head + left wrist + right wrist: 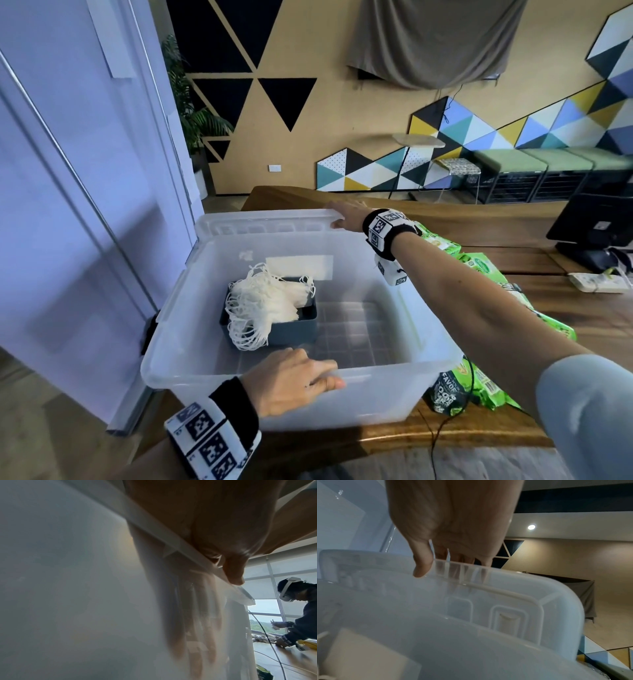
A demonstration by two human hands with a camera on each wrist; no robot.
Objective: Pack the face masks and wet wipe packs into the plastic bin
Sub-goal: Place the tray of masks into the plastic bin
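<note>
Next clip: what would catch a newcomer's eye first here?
The big translucent plastic bin fills the middle of the wooden table, with a tangle of white face masks heaped on a small dark tray inside. The left hand grips the near rim while the right hand holds the lid at the far edge. Bright green wet wipe packs lie outside, right of the bin.

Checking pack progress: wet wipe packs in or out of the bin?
Out. The green wet wipe packs lie on the table right of the plastic bin; inside it, only face masks in a tray.
</note>
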